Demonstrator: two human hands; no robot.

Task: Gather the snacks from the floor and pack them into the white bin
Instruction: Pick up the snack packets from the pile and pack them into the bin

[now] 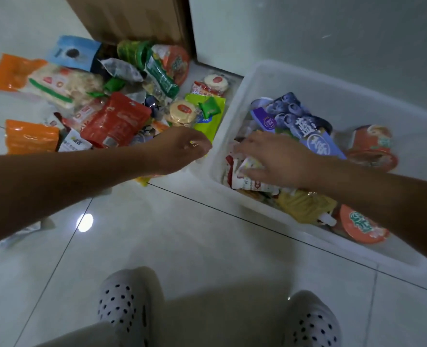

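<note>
The floor is glossy pale tile with dark grout lines, and a round glare of light sits on it. A brown wooden panel stands at the back, and a pale wall runs to its right. The snacks lie in a loose heap on the floor in front of the panel: a red pouch, orange packs, a blue bag and round cracker packs among them. The white bin stands just right of the heap, angled, with its left wall almost touching the nearest packets. It already holds a purple blueberry pack, two orange noodle bowls and a yellow pouch.

Both forearms reach in from the sides. The left hand hangs above the near edge of the heap, close to the bin's left wall, fingers curled downward. Something glints at the fingertips, but I cannot tell whether it grips anything. The right hand is inside the bin, palm down, fingers spread and fairly straight, resting released on a white-and-red packet. Two white perforated clogs show below.
</note>
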